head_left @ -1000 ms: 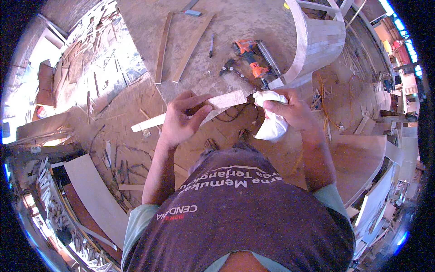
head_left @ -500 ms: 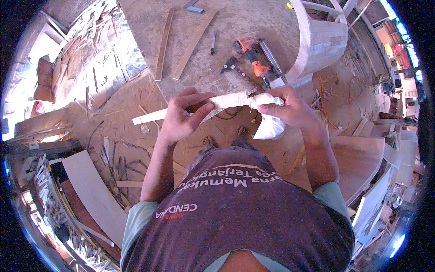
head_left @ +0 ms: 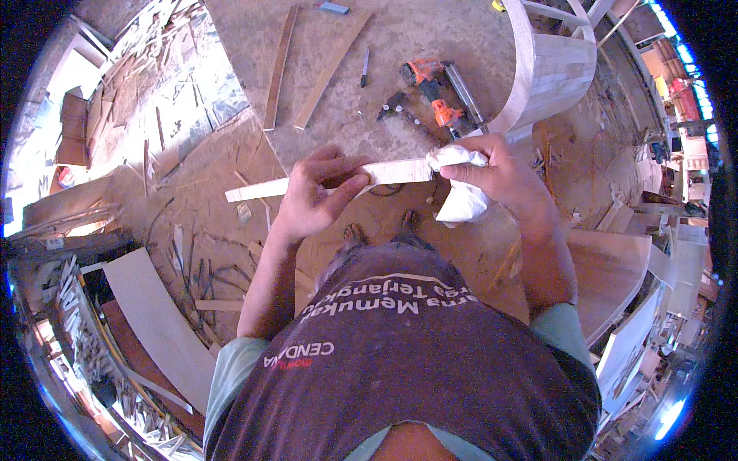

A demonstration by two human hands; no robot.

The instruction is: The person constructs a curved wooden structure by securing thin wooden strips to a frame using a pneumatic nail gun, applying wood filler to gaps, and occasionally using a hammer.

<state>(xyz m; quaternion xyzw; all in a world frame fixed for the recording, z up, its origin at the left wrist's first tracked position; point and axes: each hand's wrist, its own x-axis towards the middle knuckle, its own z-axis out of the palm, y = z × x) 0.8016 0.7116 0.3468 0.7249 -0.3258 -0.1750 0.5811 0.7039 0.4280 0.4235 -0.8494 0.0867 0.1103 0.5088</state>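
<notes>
A pale, narrow wooden strip point(head_left: 400, 172) lies across in front of my body, its thinner end out to the left. Wrapped round its middle, the thumb and fingers of my left hand point(head_left: 319, 192) grip it. My right hand point(head_left: 500, 173) is closed on a crumpled white bag point(head_left: 463, 201), pinched between thumb and fingers. The bag's gathered upper part touches the strip's right end, or sits very close to it, and its lower part hangs below my fingers. Whether anything is inside the bag cannot be made out.
On the worktable point(head_left: 246, 46) ahead lie two wooden strips point(head_left: 330, 73), a pen point(head_left: 365, 67), a hammer point(head_left: 396, 106) and an orange-black power tool point(head_left: 432, 88). A curved wooden furniture piece point(head_left: 557, 73) stands at the right. Wood scraps point(head_left: 219, 276) litter the floor, with curved panels point(head_left: 154, 323) lower left.
Both hands and the strip have shifted slightly; the bag has moved a little up and right. The table things appear shifted too, as the view has moved. Both grips stay closed.
</notes>
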